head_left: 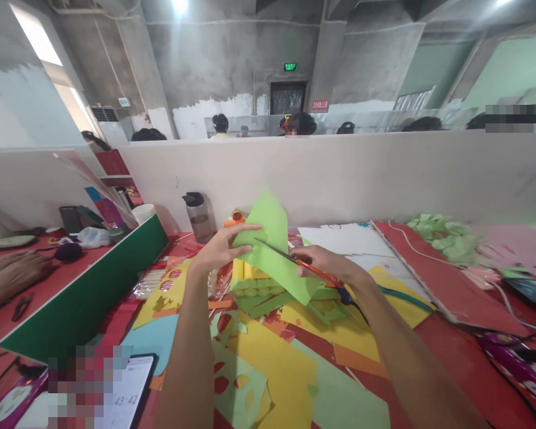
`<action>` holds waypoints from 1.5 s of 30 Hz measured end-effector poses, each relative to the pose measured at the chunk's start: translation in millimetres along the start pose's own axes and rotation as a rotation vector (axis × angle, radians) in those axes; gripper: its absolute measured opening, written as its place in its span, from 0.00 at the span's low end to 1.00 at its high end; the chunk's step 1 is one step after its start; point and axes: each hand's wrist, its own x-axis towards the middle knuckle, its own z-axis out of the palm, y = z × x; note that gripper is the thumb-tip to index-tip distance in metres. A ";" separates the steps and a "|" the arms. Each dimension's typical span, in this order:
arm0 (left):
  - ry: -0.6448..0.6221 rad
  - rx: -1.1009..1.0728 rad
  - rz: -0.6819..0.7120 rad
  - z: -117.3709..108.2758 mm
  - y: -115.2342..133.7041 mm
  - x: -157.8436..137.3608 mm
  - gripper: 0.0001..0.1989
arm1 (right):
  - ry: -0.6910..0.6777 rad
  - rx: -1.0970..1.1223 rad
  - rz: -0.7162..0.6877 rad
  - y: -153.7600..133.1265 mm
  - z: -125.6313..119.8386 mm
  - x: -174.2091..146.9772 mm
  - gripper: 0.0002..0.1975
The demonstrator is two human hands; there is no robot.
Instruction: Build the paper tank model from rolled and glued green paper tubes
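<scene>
My left hand [221, 250] pinches the left edge of a light green sheet of paper [270, 229] between thumb and fingers. The sheet stands up above the worktable and its top is blurred. In my right hand [324, 265] is a pair of scissors [312, 269] with red handles. Their dark blades lie across the front of the sheet, pointing up and left toward my left fingers. Whether the blades are parted cannot be made out. Below the sheet sits a yellow and green paper piece [256, 283] with rounded, roll-like edges, partly hidden.
Cut yellow paper [268, 363] and green scraps cover the red table. A dark-lidded bottle [199, 217] stands by the white partition [339, 173]. A green board [93, 292] stands at left, with another person's hands [13, 274] beyond it. A phone [129, 393] lies front left.
</scene>
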 end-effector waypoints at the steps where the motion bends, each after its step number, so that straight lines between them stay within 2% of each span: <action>1: -0.003 -0.004 0.007 0.4 1.0 0.3 0.24 | 0.001 -0.017 0.005 -0.7 0.2 0.0 0.21; 7: -0.036 -0.035 0.003 3.3 6.1 2.0 0.24 | 0.003 -0.078 0.014 -2.2 0.6 -0.6 0.22; 19: -0.030 -0.019 0.016 2.5 6.6 3.0 0.24 | 0.044 0.045 0.098 -16.1 0.6 -0.7 0.22; 23: -0.005 0.087 0.024 1.8 5.6 3.7 0.25 | 0.043 0.038 0.102 -17.5 -0.6 -1.2 0.21; 26: 0.004 0.158 0.011 1.3 5.7 3.9 0.25 | 0.044 0.024 0.088 -15.0 -1.0 -1.0 0.20; 35: 0.008 0.163 -0.010 2.2 4.7 1.6 0.21 | 0.038 -0.020 0.004 -5.5 0.3 -1.0 0.19; 45: -0.057 0.102 0.008 5.9 14.9 5.3 0.21 | 0.010 -0.096 0.009 -4.4 2.1 -0.5 0.24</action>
